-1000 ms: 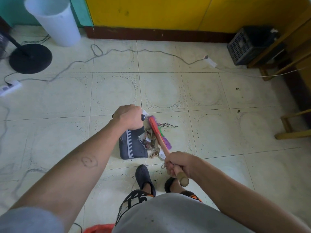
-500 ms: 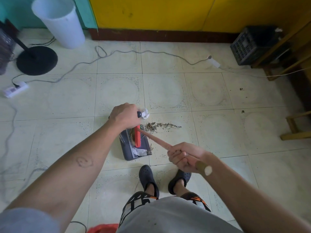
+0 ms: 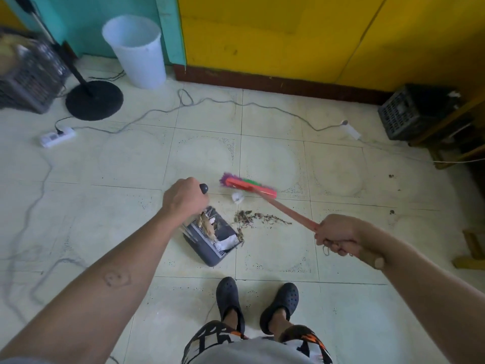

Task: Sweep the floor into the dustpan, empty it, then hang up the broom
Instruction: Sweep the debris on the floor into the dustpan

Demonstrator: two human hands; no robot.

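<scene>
The left hand (image 3: 183, 199) keeps its grip curled round the dustpan handle (image 3: 203, 188). The dustpan (image 3: 210, 248) rests on the floor, already holding scraps. A debris line (image 3: 258, 218) and a paper scrap (image 3: 237, 197) lie just right of its lip. The broom head (image 3: 248, 185), inside the pan half a second ago, now sits beyond this residue. The right hand (image 3: 338, 236) has its grip wrapped round the broom handle (image 3: 288, 214). Judgement: another sweep is set up, so emptying is not yet due.

Bright, even light — soft shadows, wide-angle bending and blur at edges.
</scene>
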